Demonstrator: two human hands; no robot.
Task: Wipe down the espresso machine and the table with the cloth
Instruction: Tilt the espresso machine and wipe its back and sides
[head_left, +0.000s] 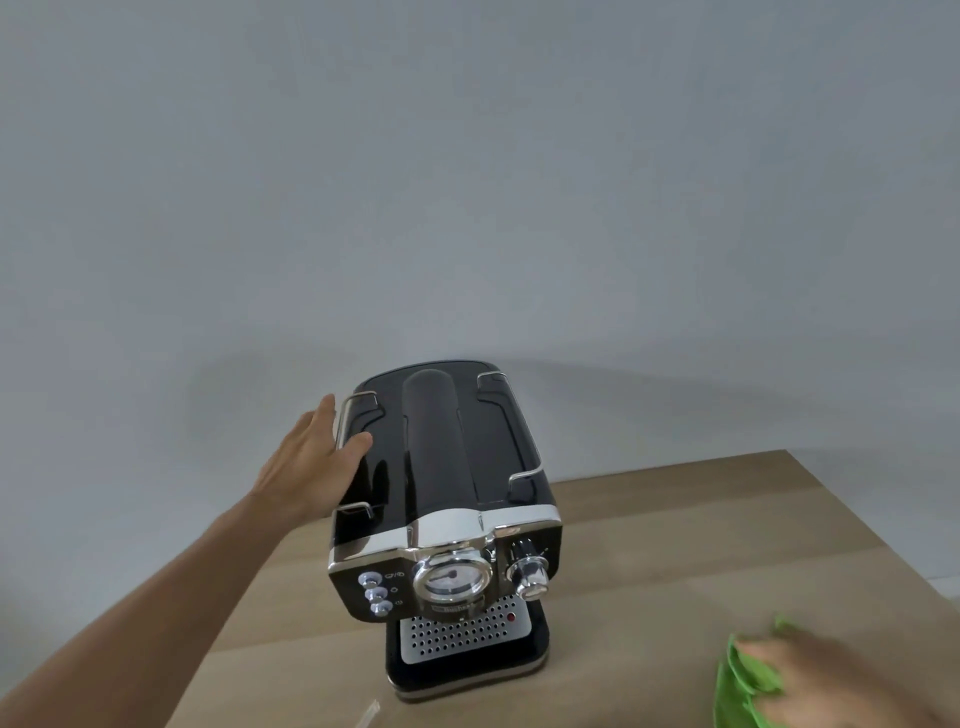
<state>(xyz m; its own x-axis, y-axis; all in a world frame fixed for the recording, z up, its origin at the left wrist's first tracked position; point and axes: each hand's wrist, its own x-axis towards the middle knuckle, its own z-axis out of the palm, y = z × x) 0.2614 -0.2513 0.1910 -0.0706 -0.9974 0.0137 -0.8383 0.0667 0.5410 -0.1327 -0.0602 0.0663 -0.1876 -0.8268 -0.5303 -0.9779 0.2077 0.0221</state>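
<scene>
The black machine (444, 467) stands in the middle of the wood table (675, 525). The left hand (306, 467) is at its 10 o'clock, fingers straight on its side, thumb on top. The green cloth (737, 693) lies at 4 o'clock on the table. The right hand (810, 680) rests on it, too blurry to tell its fingers.

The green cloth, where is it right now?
The green cloth lies at the head view's bottom right, on the wooden table under the person's right hand, right of the espresso machine.

espresso machine (447, 499) on table (675, 545), cloth (737, 686) to its right
</scene>
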